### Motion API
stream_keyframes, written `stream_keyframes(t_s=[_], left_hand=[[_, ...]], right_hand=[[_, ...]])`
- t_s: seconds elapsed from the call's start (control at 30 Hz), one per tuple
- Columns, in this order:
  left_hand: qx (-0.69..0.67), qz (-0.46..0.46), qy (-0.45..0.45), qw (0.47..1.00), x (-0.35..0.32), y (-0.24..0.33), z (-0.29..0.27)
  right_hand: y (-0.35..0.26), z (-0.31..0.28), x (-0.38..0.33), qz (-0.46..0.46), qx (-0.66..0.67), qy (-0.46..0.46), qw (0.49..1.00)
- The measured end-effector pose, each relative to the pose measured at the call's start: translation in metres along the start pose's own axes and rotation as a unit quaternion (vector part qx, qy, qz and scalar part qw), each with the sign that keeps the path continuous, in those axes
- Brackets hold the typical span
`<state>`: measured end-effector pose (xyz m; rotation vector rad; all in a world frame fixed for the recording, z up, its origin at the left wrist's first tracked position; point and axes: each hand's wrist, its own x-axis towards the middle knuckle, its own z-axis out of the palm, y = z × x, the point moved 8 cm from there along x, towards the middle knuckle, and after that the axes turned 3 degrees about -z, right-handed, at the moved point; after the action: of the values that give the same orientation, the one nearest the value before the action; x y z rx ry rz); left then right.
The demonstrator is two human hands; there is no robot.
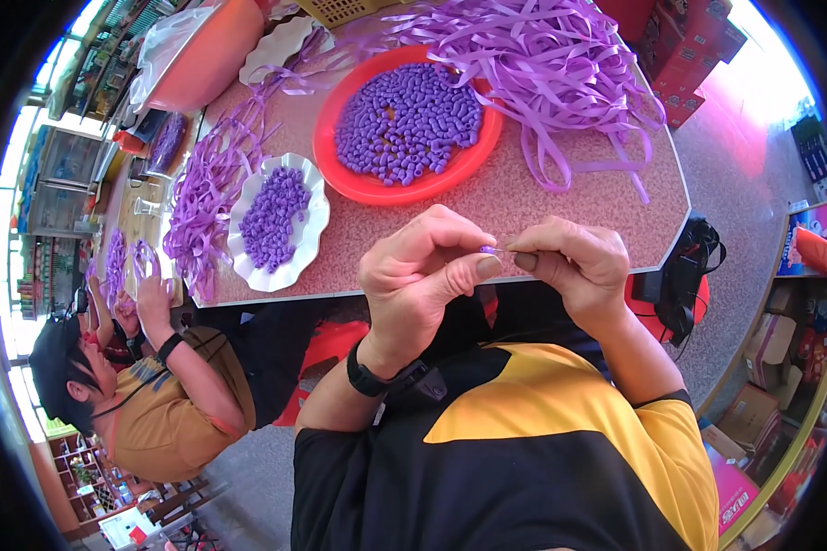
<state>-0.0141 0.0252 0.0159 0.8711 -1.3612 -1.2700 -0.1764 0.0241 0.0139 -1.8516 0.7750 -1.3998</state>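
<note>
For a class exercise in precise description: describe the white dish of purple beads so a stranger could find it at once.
Start at the speckled pink table and its big round red tray heaped with purple beads. Just to that tray's left, near the table's front edge, sits the white dish. It is the smaller one, white with a scalloped rim, and holds a narrow pile of the same beads beside a tangle of purple ribbon.

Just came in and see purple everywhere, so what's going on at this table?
The person's left hand and right hand meet above the table edge, pinching a small purple bead between the fingertips. A red tray and a white plate hold more purple beads, with purple ribbon strips heaped beyond. A co-worker on the left handles ribbon too.
</note>
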Motion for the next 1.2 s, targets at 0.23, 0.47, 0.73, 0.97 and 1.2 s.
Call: stream_keyframes(t_s=[0.23,0.47,0.73,0.97,1.2], left_hand=[[-0.002,0.011,0.008,1.0,-0.001,-0.004,0.0],[-0.049,0.021,0.057,0.997,-0.003,-0.011,-0.003],[0.012,0.051,0.051,0.997,-0.003,-0.007,-0.004],[0.04,0.072,0.048,0.995,-0.002,-0.003,-0.003],[-0.07,0.0,0.038,0.997,-0.002,-0.02,0.001]], right_hand=[[-0.001,0.001,-0.002,0.01,0.003,0.004,1.0],[0.004,0.005,-0.003,0.078,-0.02,0.019,0.997],[0.001,0.003,-0.005,0.106,-0.007,0.023,0.994],[0.015,0.006,-0.012,0.197,0.095,0.012,0.976],[0.019,0.016,-0.008,0.222,0.159,0.011,0.962]])
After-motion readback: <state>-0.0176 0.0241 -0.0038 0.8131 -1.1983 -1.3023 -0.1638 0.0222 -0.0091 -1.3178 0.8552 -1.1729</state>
